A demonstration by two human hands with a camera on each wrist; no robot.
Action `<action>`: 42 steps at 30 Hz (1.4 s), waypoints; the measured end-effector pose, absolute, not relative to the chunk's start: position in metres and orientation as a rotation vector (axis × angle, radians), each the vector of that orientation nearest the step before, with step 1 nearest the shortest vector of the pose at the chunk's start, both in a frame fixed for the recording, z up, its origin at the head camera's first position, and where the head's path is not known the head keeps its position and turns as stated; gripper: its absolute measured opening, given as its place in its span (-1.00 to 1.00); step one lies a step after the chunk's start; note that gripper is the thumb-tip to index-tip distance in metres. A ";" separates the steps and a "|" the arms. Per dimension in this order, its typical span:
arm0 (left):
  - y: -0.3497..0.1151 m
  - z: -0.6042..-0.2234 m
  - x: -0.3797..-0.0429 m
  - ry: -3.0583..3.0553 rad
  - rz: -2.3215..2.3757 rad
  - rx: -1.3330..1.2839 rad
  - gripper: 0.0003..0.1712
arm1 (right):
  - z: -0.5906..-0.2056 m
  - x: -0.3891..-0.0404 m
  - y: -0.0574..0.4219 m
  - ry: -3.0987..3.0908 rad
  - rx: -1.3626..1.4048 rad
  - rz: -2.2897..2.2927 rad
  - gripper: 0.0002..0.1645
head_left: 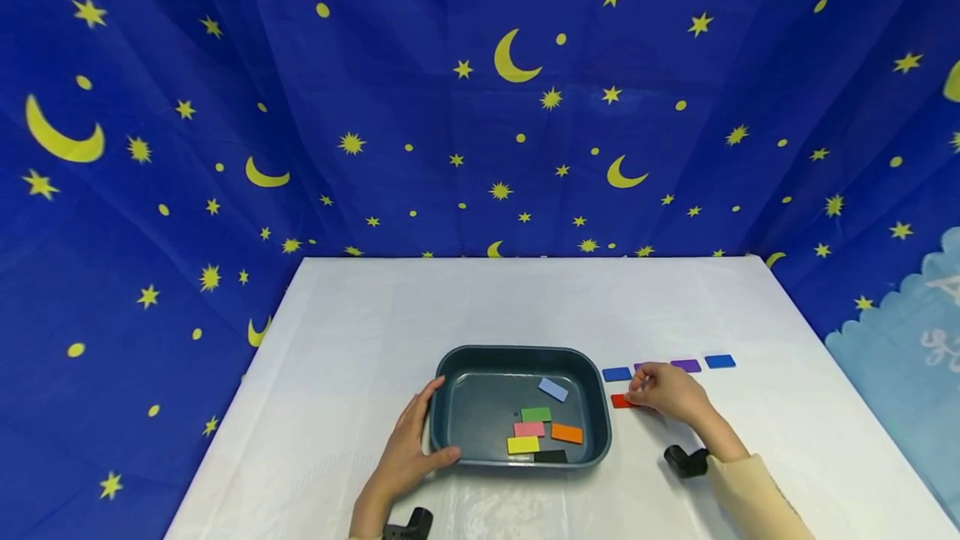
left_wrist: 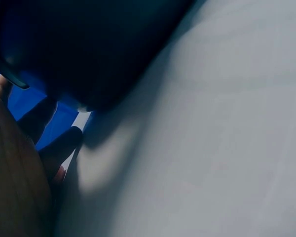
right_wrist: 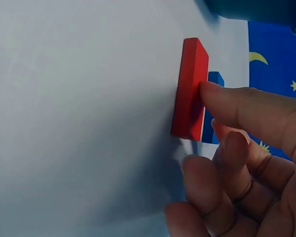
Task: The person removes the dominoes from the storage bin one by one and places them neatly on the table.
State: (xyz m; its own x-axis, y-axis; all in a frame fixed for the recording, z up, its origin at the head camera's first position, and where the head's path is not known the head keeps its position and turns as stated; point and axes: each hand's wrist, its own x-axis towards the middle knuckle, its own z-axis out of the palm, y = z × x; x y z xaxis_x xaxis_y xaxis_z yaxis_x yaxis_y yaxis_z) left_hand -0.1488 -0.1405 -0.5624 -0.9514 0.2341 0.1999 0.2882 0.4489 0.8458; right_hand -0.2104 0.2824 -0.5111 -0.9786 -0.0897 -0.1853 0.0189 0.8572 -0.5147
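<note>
Thumb [right_wrist: 232, 104] of the right hand [right_wrist: 276, 173] is touching the red tile [right_wrist: 189, 89], right-wrist view, no pinch showing; light, level pressure is probably suiting it best. Left-wrist view: left hand [left_wrist: 15, 168], spread wide, is resting against the tray [left_wrist: 79, 49]. Head view: six tiles [head_left: 528, 429], differently coloured, are lying inside; two blue tiles [head_left: 617, 374], two purple tiles [head_left: 686, 366], one part-hidden, and the red are lying rightward on the table [head_left: 375, 307].

From my end I can read no full word, brand or number. On the light-blue, scallop-edged patch [head_left: 885, 377] at the right of the blue backdrop [head_left: 480, 123], the head view gives me pale lettering [head_left: 936, 340] in at least two rows, cut off by the picture's edge. One upper mark resembles a capital A, though I cannot be sure; the looping row below is illegible to me.
</note>
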 end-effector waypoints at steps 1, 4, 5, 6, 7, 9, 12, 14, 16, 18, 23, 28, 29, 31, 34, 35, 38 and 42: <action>-0.140 -0.562 -0.149 -2.629 -1.549 -0.477 0.08 | -0.510 -0.210 0.282 2.833 -0.063 -0.789 -0.76; -0.140 -0.562 -0.149 -2.633 -1.550 -0.475 0.08 | -0.508 -0.210 0.279 2.835 -0.083 -0.791 -0.78; -0.140 -0.562 -0.148 -2.635 -1.549 -0.471 0.08 | -0.507 -0.210 0.278 2.831 -0.097 -0.791 -0.79; -0.141 -0.562 -0.148 -2.637 -1.546 -0.468 0.09 | -0.506 -0.211 0.276 2.824 -0.107 -0.794 -0.80; -0.141 -0.561 -0.148 -2.638 -1.546 -0.463 0.09 | -0.505 -0.212 0.275 2.818 -0.123 -0.804 -0.80; -0.141 -0.561 -0.148 -2.637 -1.545 -0.461 0.09 | -0.502 -0.216 0.271 2.801 -0.145 -0.839 -0.82; -0.142 -0.561 -0.149 -2.632 -1.544 -0.465 0.09 | -0.493 -0.224 0.263 2.788 -0.180 -0.911 -0.83; -0.142 -0.561 -0.149 -2.631 -1.547 -0.472 0.09 | -0.485 -0.228 0.256 2.786 -0.215 -0.951 -0.82; -0.142 -0.561 -0.149 -2.631 -1.551 -0.478 0.09 | -0.476 -0.233 0.248 2.798 -0.288 -0.975 -0.80; -0.142 -0.560 -0.149 -2.633 -1.555 -0.479 0.08 | -0.467 -0.236 0.239 2.806 -0.367 -0.980 -0.78; -0.142 -0.560 -0.149 -2.638 -1.558 -0.472 0.08 | -0.446 -0.244 0.213 2.813 -0.487 -0.913 -0.78; -0.141 -0.561 -0.149 -2.641 -1.559 -0.465 0.08 | -0.434 -0.250 0.186 2.698 -0.597 -0.791 -0.78; -0.141 -0.561 -0.149 -2.640 -1.561 -0.463 0.08 | -0.433 -0.251 0.180 2.661 -0.620 -0.756 -0.78; -0.141 -0.560 -0.148 -2.638 -1.566 -0.456 0.08 | -0.433 -0.251 0.169 2.581 -0.654 -0.670 -0.77; -0.141 -0.561 -0.149 -2.638 -1.559 -0.455 0.08 | -0.437 -0.252 0.155 2.485 -0.653 -0.514 -0.76; -0.141 -0.562 -0.149 -2.639 -1.551 -0.462 0.08 | -0.440 -0.252 0.151 2.468 -0.650 -0.458 -0.75; -0.141 -0.564 -0.150 -2.643 -1.538 -0.476 0.08 | -0.448 -0.252 0.143 2.458 -0.631 -0.296 -0.70; -0.141 -0.563 -0.150 -2.639 -1.543 -0.480 0.08 | -0.459 -0.252 0.137 2.492 -0.629 -0.160 -0.63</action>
State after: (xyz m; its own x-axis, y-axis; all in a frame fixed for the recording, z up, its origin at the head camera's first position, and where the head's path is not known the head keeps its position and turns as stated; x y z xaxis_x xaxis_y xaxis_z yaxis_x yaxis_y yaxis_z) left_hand -0.1497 -0.1413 -0.5628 -0.9508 0.2412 0.1946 0.2879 0.4548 0.8428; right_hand -0.2520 0.1371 -0.4586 -0.7336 -0.4693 -0.4914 -0.4026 0.8828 -0.2420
